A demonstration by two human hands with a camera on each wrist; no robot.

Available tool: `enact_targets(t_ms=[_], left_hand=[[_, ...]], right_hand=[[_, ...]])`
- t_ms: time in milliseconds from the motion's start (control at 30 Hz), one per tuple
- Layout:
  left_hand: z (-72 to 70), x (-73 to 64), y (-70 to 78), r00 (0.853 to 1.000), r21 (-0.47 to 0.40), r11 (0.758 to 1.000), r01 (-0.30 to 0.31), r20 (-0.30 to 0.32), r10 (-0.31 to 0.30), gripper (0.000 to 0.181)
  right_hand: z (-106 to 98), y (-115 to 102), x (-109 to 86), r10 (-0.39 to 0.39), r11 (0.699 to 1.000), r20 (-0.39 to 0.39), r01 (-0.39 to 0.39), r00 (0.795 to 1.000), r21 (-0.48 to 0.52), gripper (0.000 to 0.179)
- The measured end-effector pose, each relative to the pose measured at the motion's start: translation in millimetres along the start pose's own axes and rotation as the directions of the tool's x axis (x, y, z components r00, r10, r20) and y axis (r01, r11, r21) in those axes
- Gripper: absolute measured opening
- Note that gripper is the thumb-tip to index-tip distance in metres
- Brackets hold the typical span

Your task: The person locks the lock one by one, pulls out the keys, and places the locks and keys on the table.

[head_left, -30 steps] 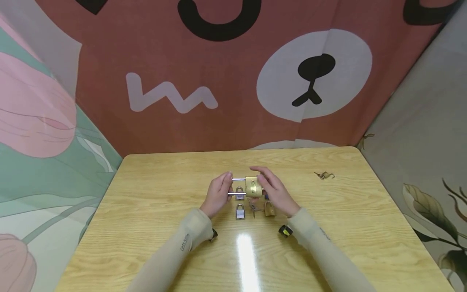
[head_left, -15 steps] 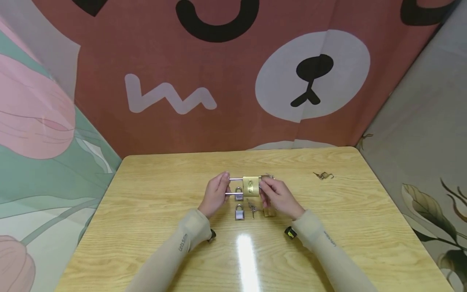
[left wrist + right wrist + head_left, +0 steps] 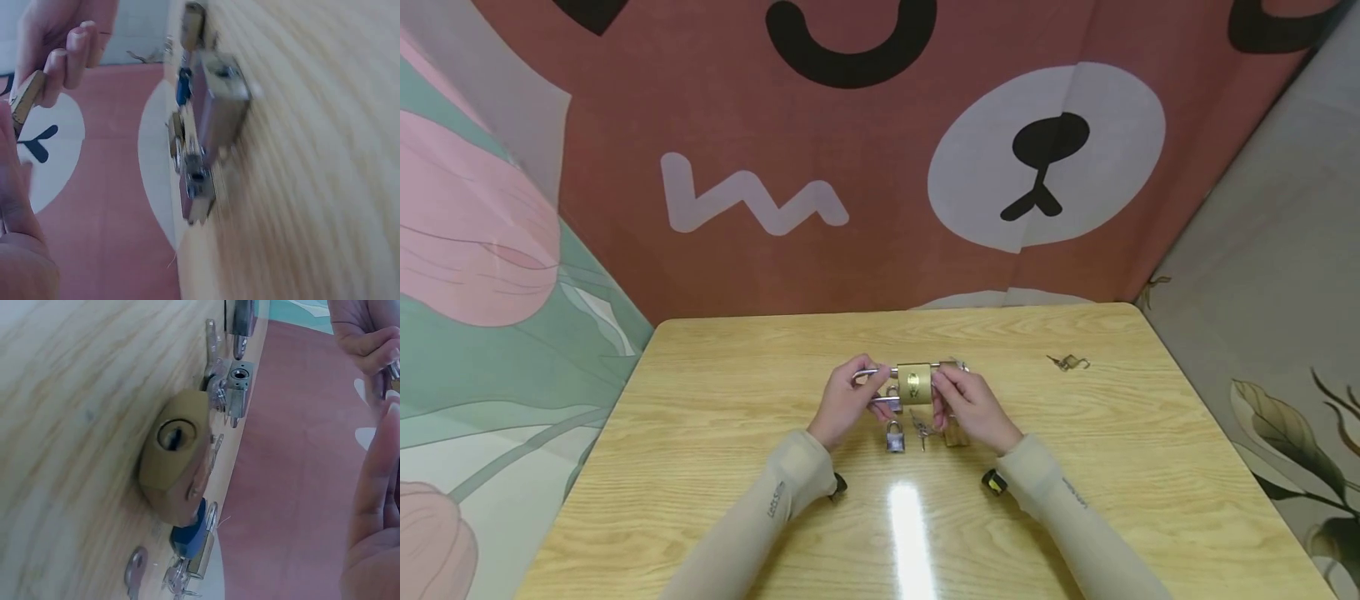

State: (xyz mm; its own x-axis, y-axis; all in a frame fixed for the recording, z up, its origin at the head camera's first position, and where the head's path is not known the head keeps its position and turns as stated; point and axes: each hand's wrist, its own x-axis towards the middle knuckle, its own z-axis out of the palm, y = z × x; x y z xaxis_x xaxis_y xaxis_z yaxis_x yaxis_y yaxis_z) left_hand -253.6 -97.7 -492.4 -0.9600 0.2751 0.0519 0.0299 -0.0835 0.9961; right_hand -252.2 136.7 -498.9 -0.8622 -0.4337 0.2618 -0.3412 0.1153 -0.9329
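Note:
A large brass padlock (image 3: pixel 914 385) with a long steel shackle is held sideways above the table in the head view, shackle to the left. My left hand (image 3: pixel 848 396) grips the shackle, its thumb along the upper leg and the bend showing past the fingers. With curled fingertips my right hand (image 3: pixel 976 407) pinches at the padlock's right end; whether a key sits between them is hidden. The left wrist view catches the padlock's edge (image 3: pixel 28 103) beside the right fingers (image 3: pixel 78 47). In the right wrist view my left hand (image 3: pixel 369 337) is partly cut off.
Below the hands lie two silver padlocks (image 3: pixel 895 437), loose keys (image 3: pixel 922 427) and a brass padlock (image 3: pixel 956 433). A blue padlock (image 3: pixel 189 532) and a single key (image 3: pixel 135 572) show in the right wrist view. A small padlock with keys (image 3: pixel 1070 362) lies at the back right.
My right hand has gone from lying against the padlock's body to pinching at its right end. My left fingers have shifted along the shackle, baring its bend.

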Motion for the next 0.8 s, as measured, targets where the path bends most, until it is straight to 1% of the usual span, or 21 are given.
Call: enact_targets(t_ms=[100, 200, 333, 467, 533, 600, 700, 733, 800], left_hand=[[-0.7, -0.1, -2.4, 1.0, -0.035, 0.999, 0.02, -0.01, -0.02, 0.034], [-2.1, 0.4, -4.6, 0.999, -0.045, 0.998, 0.031, 0.01, -0.031, 0.039], [-3.5, -0.8, -4.9, 0.999, -0.038, 0.999, 0.032, 0.039, -0.03, 0.042], [-2.8, -2.9, -1.9, 0.995, -0.01, 1.0, 0.018, 0.093, -0.017, 0.041], [-4.5, -3.6, 0.0, 0.995, 0.004, 1.0, 0.019, 0.102, -0.019, 0.042], [-8.9, -4.3, 1.7, 0.997, 0.011, 1.0, 0.019, 0.077, -0.02, 0.042], [-19.1, -5.6, 4.3, 1.0, 0.018, 1.0, 0.012, 0.01, -0.012, 0.041], [-22.4, -5.9, 4.9, 1.0, 0.022, 1.0, 0.006, -0.006, -0.006, 0.04], [-27.0, -6.0, 6.0, 1.0, 0.031, 1.0, -0.004, -0.012, 0.004, 0.039]], right_hand=[[-0.1, 0.0, 0.4, 0.004, 1.0, -0.006, -0.004, 1.0, -0.009, 0.038], [-0.2, -0.9, 0.0, 0.017, 1.0, -0.013, -0.017, 1.0, -0.018, 0.037], [-2.6, -2.1, -1.2, 0.023, 0.999, -0.007, -0.024, 1.0, -0.043, 0.037], [-11.8, -1.7, -3.9, 0.025, 0.998, 0.024, -0.024, 0.999, -0.059, 0.037], [-19.8, -0.5, -6.1, 0.042, 0.998, 0.004, -0.041, 0.999, -0.037, 0.036], [-29.6, 2.3, -8.7, 0.058, 0.998, -0.05, -0.058, 0.997, -0.003, 0.035], [-43.2, 5.4, -11.7, 0.064, 0.998, -0.133, -0.061, 0.989, 0.023, 0.032], [-46.3, 5.8, -12.1, 0.06, 0.998, -0.147, -0.058, 0.987, 0.018, 0.032], [-49.4, 6.3, -11.6, 0.042, 0.999, -0.138, -0.045, 0.99, -0.02, 0.03]])
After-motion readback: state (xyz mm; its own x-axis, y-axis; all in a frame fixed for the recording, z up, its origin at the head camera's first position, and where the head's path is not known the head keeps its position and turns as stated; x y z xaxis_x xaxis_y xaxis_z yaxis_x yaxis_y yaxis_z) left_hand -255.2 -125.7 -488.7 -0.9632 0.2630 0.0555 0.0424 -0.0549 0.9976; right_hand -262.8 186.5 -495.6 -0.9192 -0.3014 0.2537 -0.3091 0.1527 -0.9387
